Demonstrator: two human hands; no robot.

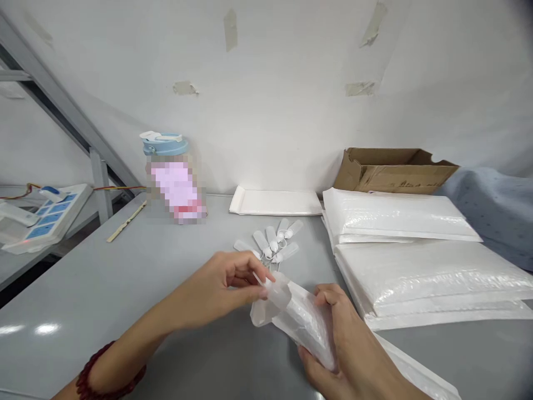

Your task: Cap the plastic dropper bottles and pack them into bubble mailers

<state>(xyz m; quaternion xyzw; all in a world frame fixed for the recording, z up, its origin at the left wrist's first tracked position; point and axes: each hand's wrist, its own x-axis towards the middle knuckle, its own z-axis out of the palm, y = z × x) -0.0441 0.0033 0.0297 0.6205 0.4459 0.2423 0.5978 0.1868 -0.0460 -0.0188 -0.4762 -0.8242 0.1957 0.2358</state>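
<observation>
My right hand [345, 339] is wrapped round a small white bubble mailer [306, 322], which lies tilted above the table. At its upper left end my left hand [233, 286] pinches a translucent plastic piece [272, 305] between thumb and forefinger. Whether this piece belongs to the mailer or is a separate item, I cannot tell. Just beyond my left fingertips, several small translucent squeeze bottles [271, 239] lie fanned out on the grey table [175, 266]. Part of this group is hidden behind my left hand.
White padded mailers [433, 272] are stacked on the right, before an open cardboard box [400, 175]. A flat white packet [277, 203] lies by the wall. Left stand a blue-lidded bottle [165, 144], a thin stick [127, 221] and a device with blue labels [52, 214].
</observation>
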